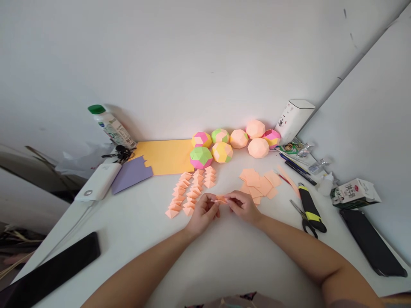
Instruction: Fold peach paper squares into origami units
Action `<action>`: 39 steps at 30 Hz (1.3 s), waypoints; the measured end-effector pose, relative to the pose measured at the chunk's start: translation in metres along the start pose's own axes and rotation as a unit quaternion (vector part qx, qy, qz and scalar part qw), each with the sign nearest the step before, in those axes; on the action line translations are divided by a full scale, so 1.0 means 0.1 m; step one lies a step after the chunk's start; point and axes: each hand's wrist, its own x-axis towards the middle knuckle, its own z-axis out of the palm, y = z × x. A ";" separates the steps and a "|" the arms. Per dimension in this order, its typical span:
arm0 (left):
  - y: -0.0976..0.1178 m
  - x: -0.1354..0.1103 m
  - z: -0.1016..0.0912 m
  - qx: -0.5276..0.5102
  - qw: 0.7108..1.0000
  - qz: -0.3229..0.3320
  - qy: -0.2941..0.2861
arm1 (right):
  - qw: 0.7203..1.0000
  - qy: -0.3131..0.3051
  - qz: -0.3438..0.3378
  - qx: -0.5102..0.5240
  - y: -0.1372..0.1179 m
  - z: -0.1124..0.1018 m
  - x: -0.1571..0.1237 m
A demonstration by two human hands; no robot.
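Observation:
Between my two hands is a small piece of orange paper [221, 198], partly hidden by the fingers. My left hand [203, 211] pinches its left end, and my right hand [243, 206] pinches the right end. Just left of my left hand, folded orange paper pieces [177, 194] lie overlapped in rows. To the right of my right hand, flat orange paper squares [260, 185] are spread in a loose pile. Behind these, several faceted paper balls [222, 152] in peach, yellow, green and pink stand against the wall.
Scissors [302, 216] and a box cutter [311, 208] lie at the right, near pens [296, 169], a milk carton [355, 192] and a black phone [372, 241]. At left are yellow card [170, 156], purple card [131, 174], a bottle [114, 127], a white power bank [99, 182] and another dark device [61, 267].

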 end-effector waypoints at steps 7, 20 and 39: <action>0.01 0.00 0.02 -0.008 0.999 -0.008 0.030 | 1.000 -0.015 -0.018 0.010 -0.01 -0.01 0.00; 0.04 0.03 0.01 -0.008 0.999 -0.048 0.009 | 0.997 -0.055 -0.056 0.004 -0.06 -0.02 0.01; 0.02 0.05 -0.04 0.008 0.998 -0.053 -0.040 | 0.890 -0.003 -0.333 -0.313 -0.11 0.05 -0.02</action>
